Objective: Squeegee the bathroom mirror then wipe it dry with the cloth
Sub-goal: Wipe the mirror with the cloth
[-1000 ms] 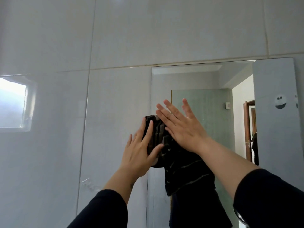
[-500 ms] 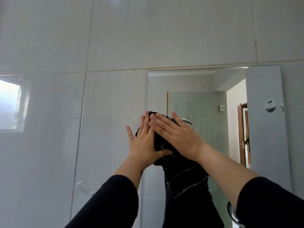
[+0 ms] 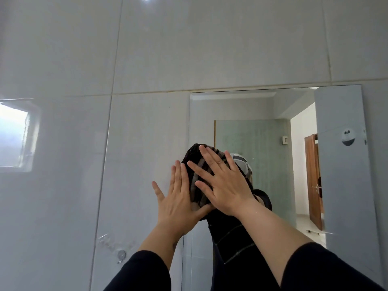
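Your right hand [image 3: 227,185] flat, fingers spread, pressing cloth [image 3: 197,164] against mirror [image 3: 262,139] at its left edge. Your left hand [image 3: 178,201] flat too, straddling that edge, thumb under cloth. Glass rightward clear.

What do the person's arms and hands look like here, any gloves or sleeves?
No gloves: left hand and right hand are bare, with no rings visible. Both arms wear black sleeves pushed up, leaving the forearms bare. No watch or wristband shows.
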`<state>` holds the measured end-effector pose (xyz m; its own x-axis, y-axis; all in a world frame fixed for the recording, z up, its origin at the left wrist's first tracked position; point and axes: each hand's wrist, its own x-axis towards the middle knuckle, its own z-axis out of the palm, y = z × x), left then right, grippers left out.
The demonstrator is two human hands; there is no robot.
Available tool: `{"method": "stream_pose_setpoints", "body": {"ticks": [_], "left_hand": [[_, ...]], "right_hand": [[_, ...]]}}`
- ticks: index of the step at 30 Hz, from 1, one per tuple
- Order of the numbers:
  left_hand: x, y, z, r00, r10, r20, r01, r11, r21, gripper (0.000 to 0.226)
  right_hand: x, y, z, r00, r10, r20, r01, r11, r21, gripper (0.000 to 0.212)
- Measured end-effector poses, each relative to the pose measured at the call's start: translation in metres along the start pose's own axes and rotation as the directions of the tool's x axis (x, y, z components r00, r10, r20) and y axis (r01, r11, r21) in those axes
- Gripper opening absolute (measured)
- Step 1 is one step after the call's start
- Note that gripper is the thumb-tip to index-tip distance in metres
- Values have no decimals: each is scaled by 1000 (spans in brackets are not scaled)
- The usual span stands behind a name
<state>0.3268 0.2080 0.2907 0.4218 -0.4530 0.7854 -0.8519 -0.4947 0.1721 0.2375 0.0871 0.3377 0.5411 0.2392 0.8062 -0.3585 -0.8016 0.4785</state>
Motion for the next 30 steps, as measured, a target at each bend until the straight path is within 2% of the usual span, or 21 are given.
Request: {"method": "stream_pose_setpoints", "body": {"ticks": [3, 7, 10, 13, 16, 22, 26, 30], "left_hand": [[-4, -7, 5, 1000, -21, 19, 22, 998, -53, 115], [-8, -10, 13, 998, -38, 50, 44, 991, -125, 109], [-8, -7, 12, 997, -43, 68, 49, 995, -89, 110], [-8, -5, 12, 997, -49, 68, 53, 996, -69, 112], [-8, -7, 15, 998, -49, 47, 51, 997, -50, 113], [-9, -4, 18, 997, -79, -28, 76, 994, -72, 104], [-6, 10, 17, 988, -110, -105, 104, 992, -66, 99], [-3, 18, 16, 987, -123, -101, 114, 989, -95, 108]], "right_hand": [[6, -1, 2, 999, 36, -21, -37, 999, -39, 59], [37, 8, -7, 985, 163, -48, -165, 986, -37, 76], [77, 23, -21, 970, 238, -52, -242, 966, -94, 86], [118, 33, -32, 960, 278, -34, -280, 950, -136, 82], [135, 34, -30, 958, 279, -74, -287, 948, -138, 72], [120, 47, -31, 970, 205, -134, -222, 967, -125, 62], [102, 68, -36, 959, 242, -145, -260, 957, -127, 62], [81, 99, -46, 939, 300, -166, -321, 940, -115, 61]]}}
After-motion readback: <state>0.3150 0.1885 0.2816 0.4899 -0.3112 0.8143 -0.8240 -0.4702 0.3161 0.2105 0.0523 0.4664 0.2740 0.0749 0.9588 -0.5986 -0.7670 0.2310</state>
